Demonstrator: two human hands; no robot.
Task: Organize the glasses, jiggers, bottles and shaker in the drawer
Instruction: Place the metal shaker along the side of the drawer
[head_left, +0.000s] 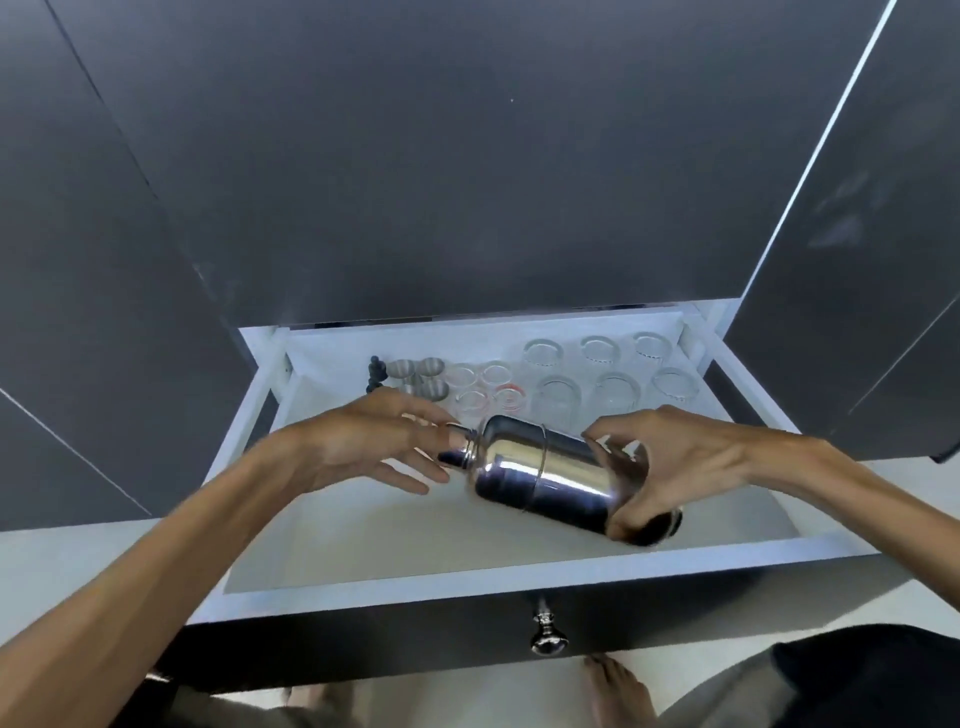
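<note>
A shiny steel shaker lies tilted on its side above the open white drawer, its cap pointing left. My right hand grips its base end. My left hand has its fingers spread, with fingertips touching the cap. At the drawer's back stand steel jiggers, small shot glasses and two rows of larger clear glasses. A small dark bottle top shows left of the jiggers.
The drawer has a dark front with a metal knob. Dark cabinet panels rise behind and to both sides. A bare foot stands on the floor below the drawer front.
</note>
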